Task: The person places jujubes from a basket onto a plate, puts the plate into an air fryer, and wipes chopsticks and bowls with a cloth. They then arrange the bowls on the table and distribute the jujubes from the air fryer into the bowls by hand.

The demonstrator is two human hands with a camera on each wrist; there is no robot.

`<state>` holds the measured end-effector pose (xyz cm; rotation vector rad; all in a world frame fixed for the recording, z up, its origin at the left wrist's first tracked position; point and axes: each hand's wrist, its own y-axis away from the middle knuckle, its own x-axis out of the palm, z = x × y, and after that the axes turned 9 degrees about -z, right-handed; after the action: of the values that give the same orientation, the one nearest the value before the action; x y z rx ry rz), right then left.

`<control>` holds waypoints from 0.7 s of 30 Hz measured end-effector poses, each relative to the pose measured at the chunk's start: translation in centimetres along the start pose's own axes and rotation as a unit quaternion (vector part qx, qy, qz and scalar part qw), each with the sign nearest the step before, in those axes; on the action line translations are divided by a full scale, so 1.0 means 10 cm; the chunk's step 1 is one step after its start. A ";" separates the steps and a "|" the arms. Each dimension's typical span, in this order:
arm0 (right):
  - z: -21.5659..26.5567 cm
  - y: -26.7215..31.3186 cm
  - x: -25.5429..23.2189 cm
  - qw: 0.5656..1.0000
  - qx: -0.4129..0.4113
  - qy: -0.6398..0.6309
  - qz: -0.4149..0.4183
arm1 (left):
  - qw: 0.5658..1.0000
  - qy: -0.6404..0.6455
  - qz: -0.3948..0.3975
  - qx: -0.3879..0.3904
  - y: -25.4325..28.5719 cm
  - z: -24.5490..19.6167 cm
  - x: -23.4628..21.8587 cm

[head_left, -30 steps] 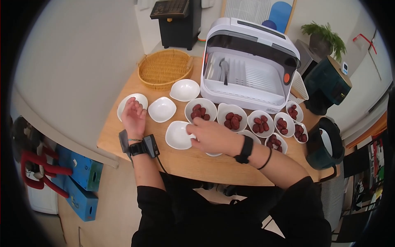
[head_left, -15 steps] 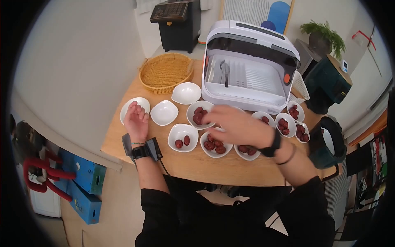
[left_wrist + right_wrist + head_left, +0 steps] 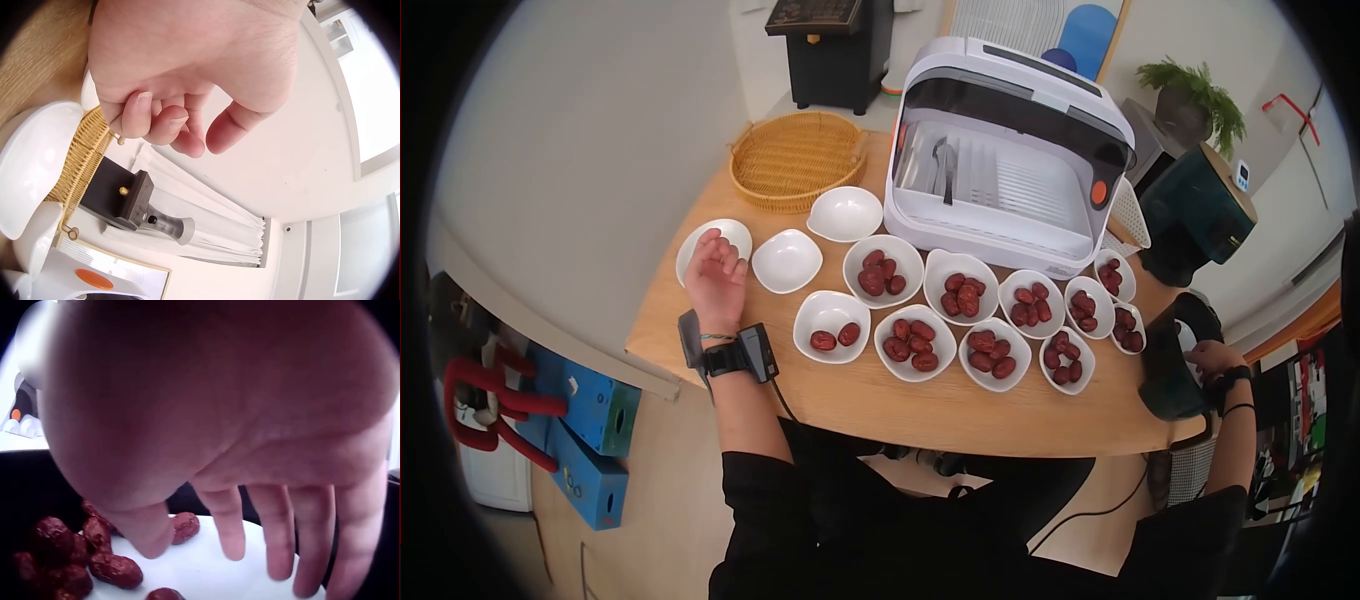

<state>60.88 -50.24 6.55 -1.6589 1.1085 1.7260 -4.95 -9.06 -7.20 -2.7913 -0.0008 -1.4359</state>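
My left hand (image 3: 716, 278) is held palm up with loosely curled fingers, empty, over the edge of a white plate (image 3: 690, 258). At the far right my right hand (image 3: 1218, 362) reaches into a dark green bin (image 3: 1165, 372). In the right wrist view its fingers hang extended above red dates (image 3: 116, 570) on a white surface (image 3: 206, 569), the thumb beside one date. A white bowl (image 3: 805, 345) in the front row holds two dates (image 3: 849, 334); several other bowls hold more. Two bowls behind it, one of them the square bowl (image 3: 787, 261), hold nothing.
Behind the bowls stands a white dish cabinet (image 3: 1000, 225) with cutlery inside. A wicker basket (image 3: 795, 160) lies at the back left, a dark green appliance (image 3: 1195, 215) at the right. Blue boxes (image 3: 590, 480) are on the floor at left.
My right hand has moved from over the middle bowls to the bin at the far right. Two dates came to lie in the front left bowl. My left hand has stayed nearly still.
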 end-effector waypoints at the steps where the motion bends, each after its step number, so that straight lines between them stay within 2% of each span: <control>1: -0.06 -0.09 0.05 0.996 0.038 -0.051 0.055 | 1.000 0.001 0.004 -0.005 0.00 -0.01 -0.02; 3: -0.07 -0.18 0.07 0.980 0.083 -0.108 0.146 | 1.000 0.003 0.013 -0.011 -0.01 -0.03 -0.04; 4: -0.05 -0.22 0.10 0.972 0.099 -0.145 0.154 | 1.000 0.000 0.013 -0.008 -0.01 -0.02 -0.05; 10: 0.13 -0.57 0.24 0.972 0.068 -0.144 0.172 | 1.000 -0.003 0.013 -0.002 -0.02 -0.02 -0.06; 12: 0.13 -0.61 0.25 0.968 0.060 -0.199 0.142 | 1.000 -0.005 0.010 0.000 -0.02 -0.03 -0.06; 16: 0.12 -0.68 0.30 0.971 0.084 -0.210 0.081 | 1.000 -0.011 0.000 0.001 -0.01 -0.02 -0.05; 18: 0.17 -0.69 0.27 0.966 0.077 -0.201 0.147 | 1.000 -0.014 -0.005 0.001 -0.02 -0.02 -0.04; 21: 0.22 -0.59 0.22 0.957 0.091 -0.205 0.182 | 1.000 -0.007 0.003 0.002 -0.01 -0.01 -0.04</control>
<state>64.08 -45.64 2.99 -0.9643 1.3737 2.0015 -5.31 -8.92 -7.46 -2.7951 0.0044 -1.4147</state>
